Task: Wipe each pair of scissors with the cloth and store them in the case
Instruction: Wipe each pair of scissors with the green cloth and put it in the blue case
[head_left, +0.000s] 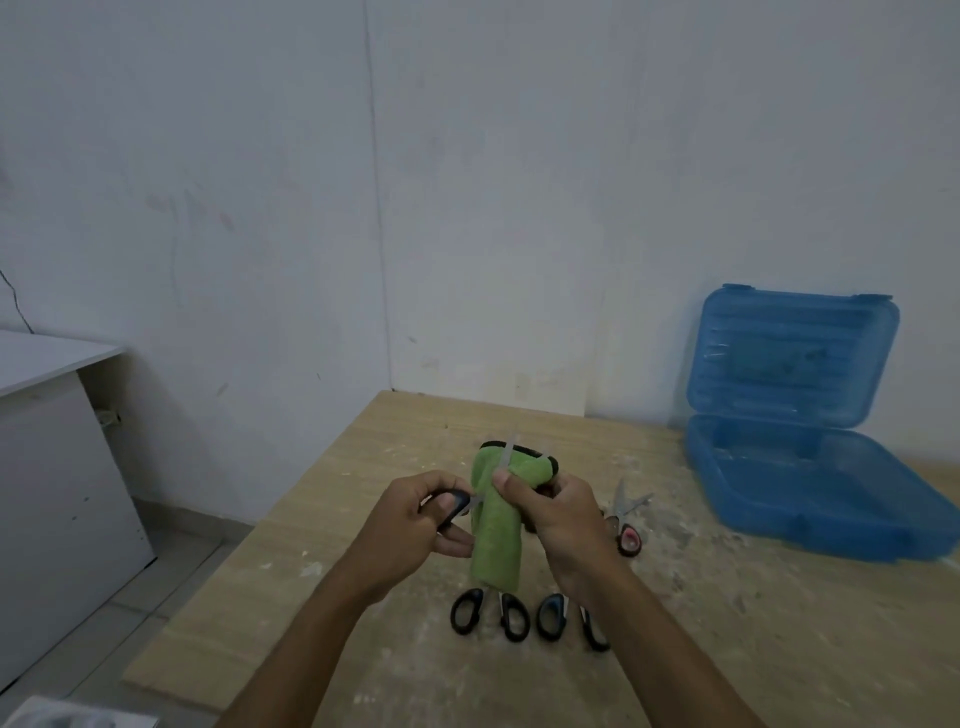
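- Nearest me, two pairs of black-handled scissors (524, 616) lie side by side on the wooden surface (322, 561), their handles toward its near edge and their blades hidden under the hanging cloth and my right forearm.
- My left hand (410, 525) has its fingers curled round the black handle of the scissors I am holding (457, 506).
- My right hand (558, 512) pinches the green cloth (496, 535) round those blades; one blade tip shows above the cloth.
- Just right of that hand, red-handled scissors (627, 525) lie on the surface, blades apart.
- Toward the far right corner sits the blue case (810, 493), its lid up against the wall (467, 182).
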